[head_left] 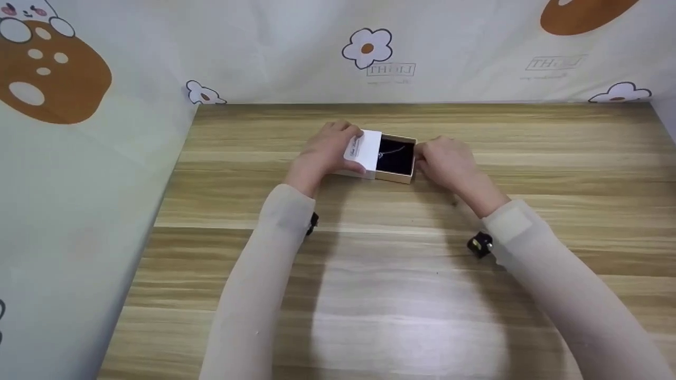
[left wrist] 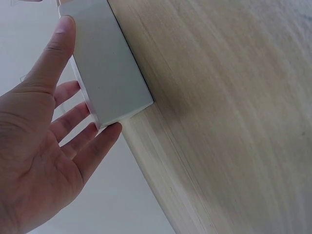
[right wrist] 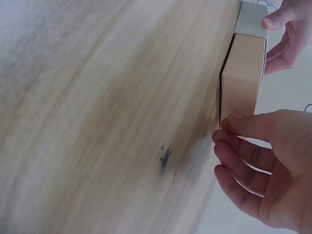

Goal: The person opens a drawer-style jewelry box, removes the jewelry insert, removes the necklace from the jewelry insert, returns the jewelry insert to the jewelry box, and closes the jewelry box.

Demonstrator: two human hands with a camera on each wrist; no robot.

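Observation:
A small jewelry box lies near the far side of the table, its tan inner drawer (head_left: 395, 178) partly out of the white sleeve (head_left: 369, 150). Inside, a fine silver necklace (head_left: 393, 152) rests on a black pad (head_left: 400, 165). My left hand (head_left: 328, 149) grips the sleeve from the left, thumb on the near side and fingers over the far side. At the drawer's right end, my right hand (head_left: 448, 161) pinches with thumb and index finger; in the right wrist view the drawer (right wrist: 243, 68) shows right above those fingertips. The other fingers are loosely bent.
The wood-grain table (head_left: 401, 295) runs from me to a patterned cloth backdrop (head_left: 285, 53). More cloth (head_left: 79, 211) hangs along the left edge. A black wrist camera (head_left: 479, 245) sits under the right sleeve cuff.

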